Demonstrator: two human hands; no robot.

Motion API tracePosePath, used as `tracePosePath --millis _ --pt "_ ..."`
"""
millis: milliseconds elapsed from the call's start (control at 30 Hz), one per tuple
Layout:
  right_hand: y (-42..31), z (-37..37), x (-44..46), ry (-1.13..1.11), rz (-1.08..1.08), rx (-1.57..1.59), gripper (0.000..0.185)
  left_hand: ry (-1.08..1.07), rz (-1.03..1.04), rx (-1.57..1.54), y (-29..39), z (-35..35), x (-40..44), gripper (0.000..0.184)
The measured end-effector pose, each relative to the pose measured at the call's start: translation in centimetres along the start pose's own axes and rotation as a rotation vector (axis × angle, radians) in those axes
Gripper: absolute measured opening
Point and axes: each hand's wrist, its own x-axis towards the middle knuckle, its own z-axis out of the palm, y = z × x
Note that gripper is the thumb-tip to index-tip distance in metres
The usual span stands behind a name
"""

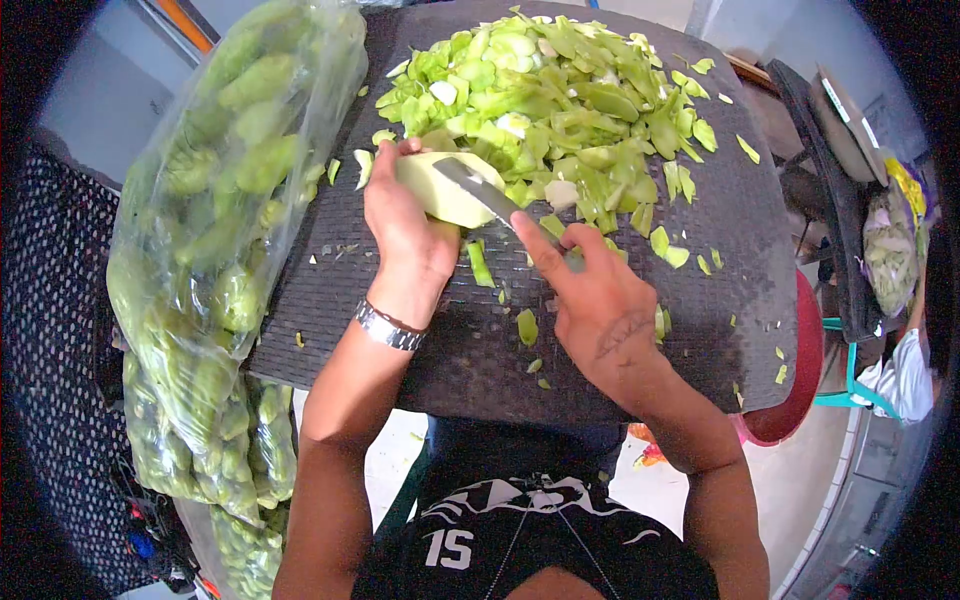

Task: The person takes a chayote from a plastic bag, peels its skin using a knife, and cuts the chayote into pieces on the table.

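Note:
My left hand (405,215), with a metal watch at the wrist, is wrapped round a pale green peeled vegetable (440,190) over the dark table. My right hand (595,290) grips a knife (490,197), its blade lying across the right part of the vegetable. Just beyond both hands rises a large heap of green slices and peelings (560,100). A few loose green pieces lie below the vegetable, between my forearms.
A big clear plastic bag of green vegetables (215,200) lies along the left side of the dark textured table (700,340). More filled bags (190,440) are beneath it. At the right stand a red tub (795,370) and a teal stool frame (855,385).

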Motion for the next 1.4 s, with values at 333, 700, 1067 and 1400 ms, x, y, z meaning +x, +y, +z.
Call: tracePosePath --millis 333,700,1067,1400 --pt "0.9 1.1 0.3 -0.058 0.032 -0.024 0.088 -0.153 -0.251 -0.058 -2.7 0.5 -2.3 0.052" --pt "5.6 -1.0 1.5 0.084 0.295 -0.105 0.068 -0.268 0.172 0.809 -4.8 0.0 -3.0 0.062" --pt "9.7 -1.1 2.5 0.251 0.421 0.396 0.031 -0.727 0.646 1.544 -3.9 2.1 -5.9 0.051" --pt "13.2 2.6 3.9 0.269 0.093 0.299 0.038 -0.65 -0.202 0.447 -6.5 9.3 -7.3 0.046"
